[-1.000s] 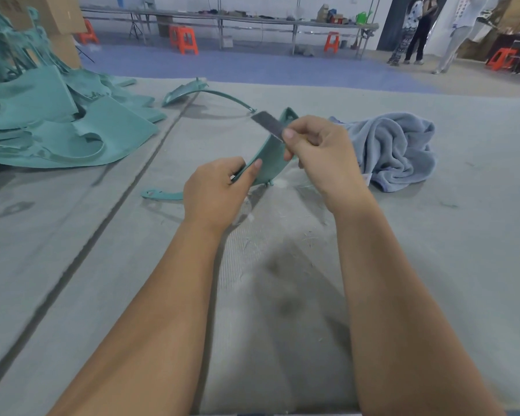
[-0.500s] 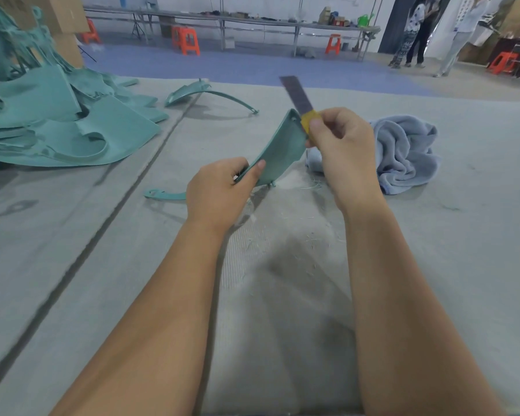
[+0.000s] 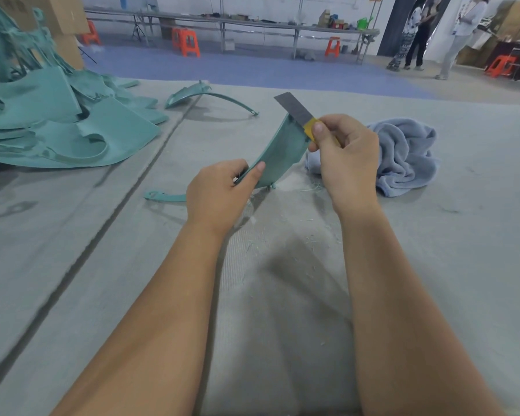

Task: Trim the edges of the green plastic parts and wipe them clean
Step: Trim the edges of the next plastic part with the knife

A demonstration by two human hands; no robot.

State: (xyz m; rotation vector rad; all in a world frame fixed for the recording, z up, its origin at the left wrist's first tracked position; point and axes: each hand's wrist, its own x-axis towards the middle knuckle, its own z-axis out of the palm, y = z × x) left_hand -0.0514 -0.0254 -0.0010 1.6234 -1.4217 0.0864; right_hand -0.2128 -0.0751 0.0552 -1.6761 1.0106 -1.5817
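Grey table [image 3: 433,265]: green parts [image 3: 72,130], cloth [image 3: 403,154].

We see one curved green part [image 3: 278,154] standing tilted at the center, a knife blade [image 3: 294,111] touching its top edge, the heap of green parts [image 3: 57,124] at 10 o'clock, and the crumpled blue cloth [image 3: 403,154] at 3 o'clock.

- The room is bright, with soft, even light that seems to come from above.
- A soft dark shadow lies on the grey table [image 3: 433,265] between the two arms.
- A pale shadow sits under the curved green part [image 3: 210,96] farther back.
- Nothing shines hard; there is no glare.
- Straight lines bend near the edges, like in a fish-eye picture.
- The people [image 3: 415,34] far away look a bit fuzzy.
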